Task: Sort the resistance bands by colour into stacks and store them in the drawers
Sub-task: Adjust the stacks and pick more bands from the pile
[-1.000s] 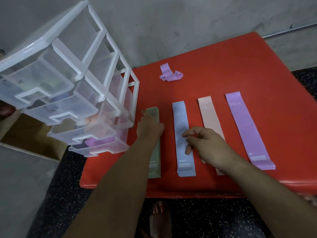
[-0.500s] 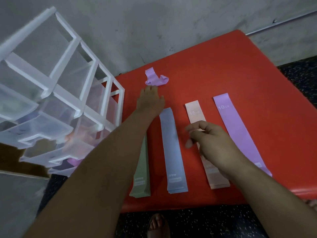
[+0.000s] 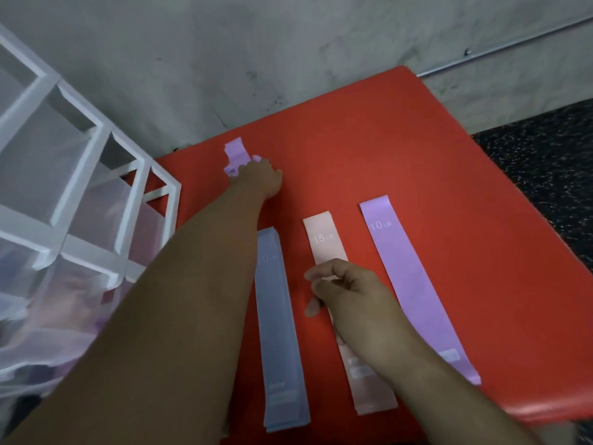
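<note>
Left hand (image 3: 256,179) grips crumpled purple band (image 3: 236,154), upper middle | right hand (image 3: 348,293) loose, holds nothing | tip: lift, flatten it, lay on long purple band (image 3: 414,284).

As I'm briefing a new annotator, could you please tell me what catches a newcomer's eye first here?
The bright red table bears a blue band stack, a pink band and a long purple band, flat side by side. Beyond them the left hand touches a crumpled purple band; a translucent drawer unit stands at left.

Red table (image 3: 417,149) by grey wall (image 3: 288,43) — dark speckled floor (image 3: 545,175) at rt.
</note>
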